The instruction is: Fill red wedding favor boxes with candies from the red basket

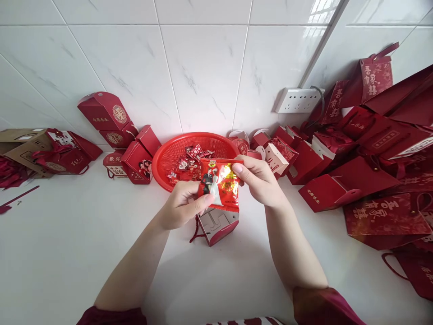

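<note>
Between my two hands is a shiny red candy packet (221, 185) printed with a bride and groom. My left hand (184, 203) pinches its lower left side, thumb on the front. At the upper right corner, my right hand (259, 180) grips it with thumb and fingers. Just below the packet, a small gift box (218, 228) with a red cord handle lies on the white table; the packet hides its upper part. Behind my hands stands a red plastic basket (162, 155) holding several small wrapped candies (194, 155).
Red gift boxes (108, 113) stand at the left by the tiled wall, near a brown paper bag (29, 151). A large pile of red boxes (382, 135) crowds the right side. A white power strip (299, 100) leans against the wall. A dark red ribbon (20, 198) lies far left.
</note>
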